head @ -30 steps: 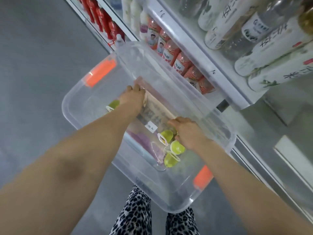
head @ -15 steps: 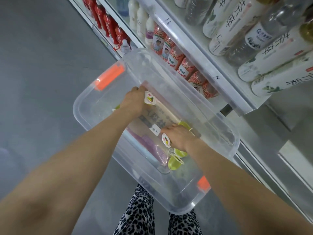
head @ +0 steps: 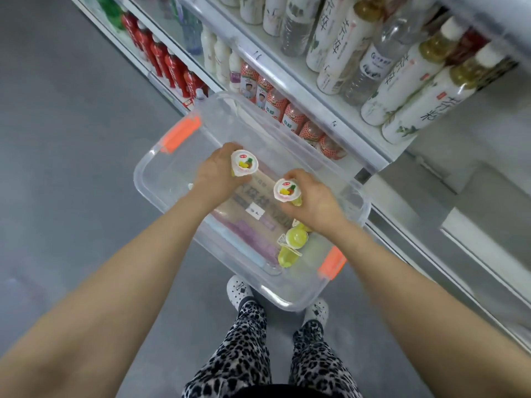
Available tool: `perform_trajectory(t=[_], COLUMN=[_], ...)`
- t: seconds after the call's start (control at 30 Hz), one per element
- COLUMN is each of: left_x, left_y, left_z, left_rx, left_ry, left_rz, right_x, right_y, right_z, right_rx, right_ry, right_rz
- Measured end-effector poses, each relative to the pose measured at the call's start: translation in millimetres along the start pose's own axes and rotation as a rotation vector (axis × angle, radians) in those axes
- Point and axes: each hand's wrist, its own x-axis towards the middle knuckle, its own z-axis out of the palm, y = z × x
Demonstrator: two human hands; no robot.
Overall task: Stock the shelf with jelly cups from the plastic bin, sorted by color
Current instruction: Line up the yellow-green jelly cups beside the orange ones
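Grey floor (head: 71, 145), left cup (head: 244, 165) lid-up, right cup (head: 287, 191) lid-up

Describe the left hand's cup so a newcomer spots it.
Find the clear bin with orange latches beside the shelf. Over its far end, the left hand grips a jelly cup, lid up. The right hand holds another cup nearer; loose cups lie tipped.

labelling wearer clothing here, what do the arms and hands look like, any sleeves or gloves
No sleeves show: both arms are bare up to the frame edge. The left hand and right hand wear no gloves; no watch or bracelet shows at either wrist.
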Motion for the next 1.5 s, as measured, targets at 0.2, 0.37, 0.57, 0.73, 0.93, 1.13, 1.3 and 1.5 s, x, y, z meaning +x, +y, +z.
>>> perform_trajectory(t=[0.2, 0.37, 0.57, 0.73, 0.93, 1.13, 1.3, 1.5], left_x=[-45, -89, -153, -209, -273, -332, -367, -391], left_y=[41, 96, 177, 258, 360, 451, 516, 591], left_z=[-5, 11, 67, 147, 234, 310, 355, 402], left_rx=[-0.05, -0.084, -0.193, -0.257, -0.298, -0.356, -0.403, -0.451], left_ry=[0.037, 0.077, 0.066, -0.035, -0.167, -0.302, -0.434, -0.528], left_rz=[0.128, 0.243, 0.323, 0.432, 0.594, 0.705, 0.788, 0.892], right_x=[-37, -89, -183, -292, -421, -530, -596, -653], right_y=[-6, 12, 62, 126, 198, 255, 291, 328], right_z=[-44, -87, -138, -185, -237, -282, -316, -358], right_rx=[0.044, 0.072, 0.07, 0.058, 0.025, -0.039, -0.083, -0.148], right_ry=[0.143, 0.273, 0.424, 0.589, 0.791, 0.935, 1.065, 1.198], right_rz=[-0.049, -0.074, -0.042, 0.042, 0.196, 0.342, 0.452, 0.559])
